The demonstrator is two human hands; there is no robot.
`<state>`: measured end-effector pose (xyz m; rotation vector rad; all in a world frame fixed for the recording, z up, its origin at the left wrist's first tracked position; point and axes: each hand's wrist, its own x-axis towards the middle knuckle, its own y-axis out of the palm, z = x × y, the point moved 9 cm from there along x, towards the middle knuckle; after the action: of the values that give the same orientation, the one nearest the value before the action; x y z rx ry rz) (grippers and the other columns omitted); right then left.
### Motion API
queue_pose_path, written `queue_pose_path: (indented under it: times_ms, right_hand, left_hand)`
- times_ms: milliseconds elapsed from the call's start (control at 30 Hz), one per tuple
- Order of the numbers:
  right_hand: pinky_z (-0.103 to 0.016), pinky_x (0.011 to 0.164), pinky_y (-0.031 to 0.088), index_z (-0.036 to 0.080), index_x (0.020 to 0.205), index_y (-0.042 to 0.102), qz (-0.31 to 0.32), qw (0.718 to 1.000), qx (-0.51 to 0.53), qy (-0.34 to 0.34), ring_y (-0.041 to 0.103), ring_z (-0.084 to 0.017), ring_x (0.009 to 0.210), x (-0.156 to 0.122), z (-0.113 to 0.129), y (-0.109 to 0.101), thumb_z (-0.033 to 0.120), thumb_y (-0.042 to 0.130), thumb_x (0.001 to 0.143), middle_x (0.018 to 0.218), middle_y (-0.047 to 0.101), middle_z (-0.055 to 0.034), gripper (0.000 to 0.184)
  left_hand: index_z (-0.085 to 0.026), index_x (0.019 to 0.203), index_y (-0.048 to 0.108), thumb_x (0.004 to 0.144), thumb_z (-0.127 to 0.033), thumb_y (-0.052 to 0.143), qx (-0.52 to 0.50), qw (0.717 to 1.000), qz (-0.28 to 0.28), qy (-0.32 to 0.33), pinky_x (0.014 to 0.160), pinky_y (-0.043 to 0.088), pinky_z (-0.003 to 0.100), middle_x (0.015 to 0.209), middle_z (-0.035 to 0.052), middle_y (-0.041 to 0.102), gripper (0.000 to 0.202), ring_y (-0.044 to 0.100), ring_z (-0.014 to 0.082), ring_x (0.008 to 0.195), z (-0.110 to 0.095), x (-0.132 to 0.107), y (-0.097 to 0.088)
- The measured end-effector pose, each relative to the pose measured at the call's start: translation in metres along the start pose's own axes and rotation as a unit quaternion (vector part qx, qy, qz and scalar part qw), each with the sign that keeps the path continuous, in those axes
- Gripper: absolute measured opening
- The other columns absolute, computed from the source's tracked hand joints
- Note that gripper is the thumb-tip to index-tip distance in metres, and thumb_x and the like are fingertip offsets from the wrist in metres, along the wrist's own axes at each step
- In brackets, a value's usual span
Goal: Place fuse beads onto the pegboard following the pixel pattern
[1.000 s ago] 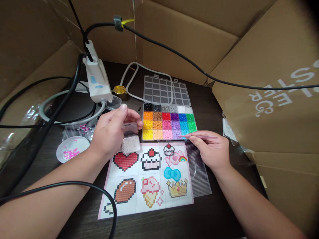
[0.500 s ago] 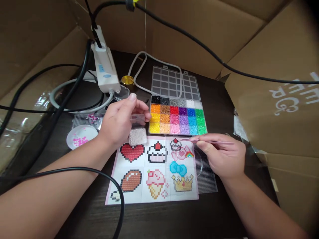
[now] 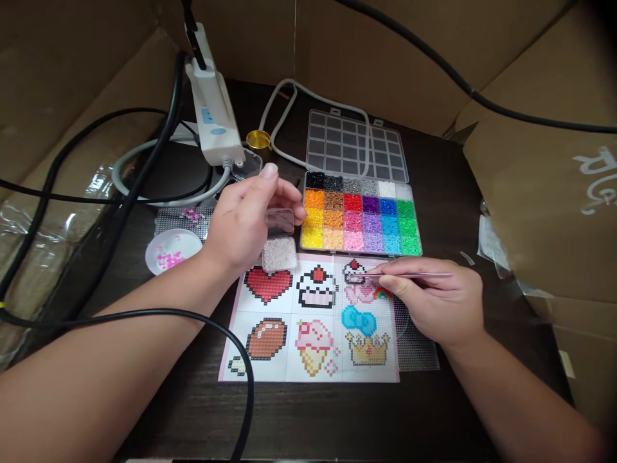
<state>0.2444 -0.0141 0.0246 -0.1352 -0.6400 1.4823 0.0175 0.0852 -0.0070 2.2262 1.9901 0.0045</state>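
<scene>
My right hand point(image 3: 436, 299) grips slim pink tweezers point(image 3: 419, 276). Their tip reaches the small cupcake picture point(image 3: 354, 272) at the top right of a printed pattern sheet point(image 3: 231, 370); whether a bead is in the tip is too small to tell. A clear pegboard point(image 3: 417, 341) lies at the sheet's right side, partly over it. My left hand point(image 3: 255, 215) is raised with thumb up and fingers loosely curled, apparently holding nothing. Just beside it are a small clear box of whitish beads point(image 3: 278, 254), its lid tilted up, and the large sorted bead case point(image 3: 361, 215).
A white dish of pink beads point(image 3: 173, 252) and another pegboard point(image 3: 180, 218) sit left. Behind are a white power strip point(image 3: 214, 122) and a gold cup point(image 3: 259, 140). A black cable point(image 3: 248, 373) loops over my left forearm. Cardboard walls point(image 3: 385, 83) surround the table.
The view has shifted, so the scene appears farther right and slightly higher. The tweezers' tip has dipped a little at the small cupcake picture. My left hand keeps its pose.
</scene>
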Motion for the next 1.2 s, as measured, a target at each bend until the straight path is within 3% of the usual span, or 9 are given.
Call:
queue_pose_path:
  times_ms: [733,1200]
  right_hand:
    - [-0.023,0.066,0.065,0.026,0.085,0.081,0.003,1.000,-0.010,-0.002,0.077,-0.016,0.072,-0.0031,-0.0047,-0.0009,0.013,0.078,0.082,0.085,0.079,0.0013,0.014]
    - [-0.022,0.066,0.064,0.024,0.084,0.081,0.001,1.000,-0.011,0.000,0.076,-0.015,0.072,-0.0041,-0.0065,-0.0013,0.012,0.078,0.082,0.084,0.079,0.0003,0.012]
  left_hand:
    - [-0.023,0.076,0.069,0.095,-0.058,0.049,0.012,1.000,-0.001,0.005,0.063,0.053,0.033,0.074,0.0064,0.068,0.045,0.070,0.0191,0.065,0.0027,0.0008,-0.0011]
    - [-0.023,0.076,0.069,0.095,-0.058,0.050,0.002,1.000,0.002,0.014,0.059,0.052,0.029,0.072,0.0057,0.070,0.044,0.068,0.0172,0.063,-0.0006,0.0006,0.0007]
